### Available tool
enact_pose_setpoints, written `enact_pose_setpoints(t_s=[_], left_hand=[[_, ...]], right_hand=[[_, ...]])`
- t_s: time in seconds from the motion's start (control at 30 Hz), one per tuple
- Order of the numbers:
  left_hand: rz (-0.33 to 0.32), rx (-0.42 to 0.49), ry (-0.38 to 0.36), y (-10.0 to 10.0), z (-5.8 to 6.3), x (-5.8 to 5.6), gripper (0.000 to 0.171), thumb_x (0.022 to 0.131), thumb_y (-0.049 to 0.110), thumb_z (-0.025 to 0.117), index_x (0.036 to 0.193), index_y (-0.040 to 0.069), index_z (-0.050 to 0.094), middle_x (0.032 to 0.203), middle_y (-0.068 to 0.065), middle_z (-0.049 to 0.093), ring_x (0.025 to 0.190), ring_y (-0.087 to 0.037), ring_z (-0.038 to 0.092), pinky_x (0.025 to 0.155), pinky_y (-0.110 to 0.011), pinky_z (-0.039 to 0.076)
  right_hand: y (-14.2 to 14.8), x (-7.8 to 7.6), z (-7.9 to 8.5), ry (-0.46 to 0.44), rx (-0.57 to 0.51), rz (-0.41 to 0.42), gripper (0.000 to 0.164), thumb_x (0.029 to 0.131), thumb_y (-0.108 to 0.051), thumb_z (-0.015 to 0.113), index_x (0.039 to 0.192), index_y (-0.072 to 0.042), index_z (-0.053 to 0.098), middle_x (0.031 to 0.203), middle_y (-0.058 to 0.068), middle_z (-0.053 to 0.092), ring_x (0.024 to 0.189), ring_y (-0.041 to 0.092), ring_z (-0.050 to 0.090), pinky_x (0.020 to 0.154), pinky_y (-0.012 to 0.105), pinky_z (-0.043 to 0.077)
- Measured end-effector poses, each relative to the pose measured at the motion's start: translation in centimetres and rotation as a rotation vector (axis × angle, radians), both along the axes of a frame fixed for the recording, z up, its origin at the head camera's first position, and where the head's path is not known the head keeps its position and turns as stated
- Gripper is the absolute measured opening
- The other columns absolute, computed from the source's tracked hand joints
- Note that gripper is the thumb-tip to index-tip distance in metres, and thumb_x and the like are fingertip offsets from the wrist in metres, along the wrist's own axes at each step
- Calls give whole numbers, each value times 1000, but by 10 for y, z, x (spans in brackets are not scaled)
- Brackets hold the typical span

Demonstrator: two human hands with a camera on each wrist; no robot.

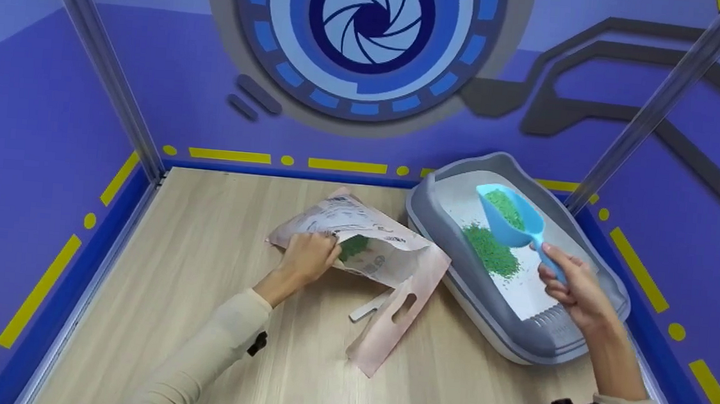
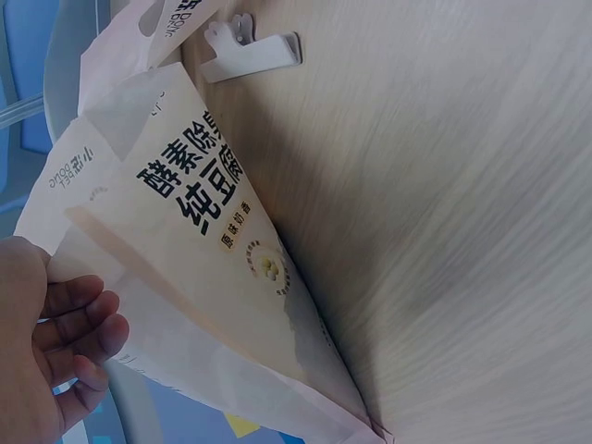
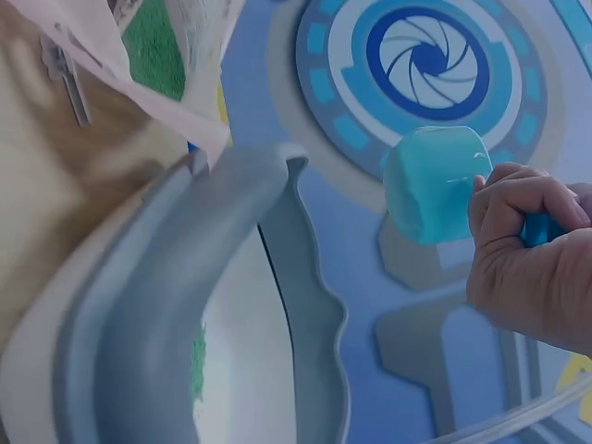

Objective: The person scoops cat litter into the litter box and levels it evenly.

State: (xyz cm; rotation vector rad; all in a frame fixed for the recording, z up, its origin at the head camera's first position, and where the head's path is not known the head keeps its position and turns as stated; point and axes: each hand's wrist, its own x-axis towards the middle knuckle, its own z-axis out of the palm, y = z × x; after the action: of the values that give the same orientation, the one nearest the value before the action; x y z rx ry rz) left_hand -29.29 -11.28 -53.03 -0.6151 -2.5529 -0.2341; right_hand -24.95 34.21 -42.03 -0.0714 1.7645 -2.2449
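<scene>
My left hand point(image 1: 307, 259) grips the edge of an open pale pink litter bag point(image 1: 346, 212), which lies on its side. Green granules point(image 1: 352, 246) show inside its mouth. The left wrist view shows my curled fingers point(image 2: 79, 324) at the bag's edge and black print on its side. My right hand point(image 1: 576, 290) holds a light blue scoop point(image 1: 530, 223) by the handle, fingers wrapped around it. Green litter fills the scoop, which is raised over the grey litter box point(image 1: 473, 314). Below it, a pile of green litter point(image 1: 491, 251) lies on the white bottom.
A white clip point(image 2: 254, 57) lies on the wooden table point(image 1: 217, 216) beside the bag. The bag's torn top strip, with a handle hole, stretches toward the front. Blue-purple walls point(image 1: 152, 70) enclose the table at the back and sides, with metal posts point(image 1: 101, 59) at the corners.
</scene>
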Motion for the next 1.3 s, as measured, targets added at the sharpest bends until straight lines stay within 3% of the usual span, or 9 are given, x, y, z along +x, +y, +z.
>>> enact_pose_setpoints(t_s=[0.27,0.53,0.7,0.87,1.03,1.3], left_hand=[[12,32,-11,0,-1,-1,36,95,21,63,62,11,54,59,-5,59,51,-24,57,46,-44,47],[21,15,4,-1,-2,-1,32,93,20,67,64,9,56,60,-6,61,53,-27,61,47,-46,49],[21,4,14,-1,-1,-1,32,95,23,64,66,9,59,62,-6,63,53,-27,61,48,-45,49],[17,1,-2,1,-1,0,32,96,22,63,67,9,59,63,-6,63,52,-25,58,48,-44,49],[12,0,-7,2,0,0,32,96,21,63,67,9,59,63,-6,64,52,-25,58,47,-43,49],[45,-21,-1,7,-2,1,32,95,24,64,66,10,58,63,-4,64,54,-26,63,48,-44,49]], right_hand=[[20,-44,9,-99,78,-7,22,107,-25,51,98,-11,65,66,-3,47,49,4,24,44,16,22],[50,-86,7,-260,-34,133,25,111,-30,40,119,-8,49,68,0,47,54,6,17,45,17,20],[62,-106,2,-299,24,135,20,110,-33,41,114,-13,44,69,-1,48,53,5,20,45,15,25],[71,-117,-10,-356,103,97,21,110,-35,39,109,-15,39,70,-2,49,53,4,29,46,15,33],[75,-119,-23,-414,168,63,23,110,-36,36,114,-13,37,70,-3,53,52,2,39,48,15,37],[73,-122,-36,-440,210,78,18,112,-27,30,112,-10,36,72,-3,50,54,1,39,49,15,36]])
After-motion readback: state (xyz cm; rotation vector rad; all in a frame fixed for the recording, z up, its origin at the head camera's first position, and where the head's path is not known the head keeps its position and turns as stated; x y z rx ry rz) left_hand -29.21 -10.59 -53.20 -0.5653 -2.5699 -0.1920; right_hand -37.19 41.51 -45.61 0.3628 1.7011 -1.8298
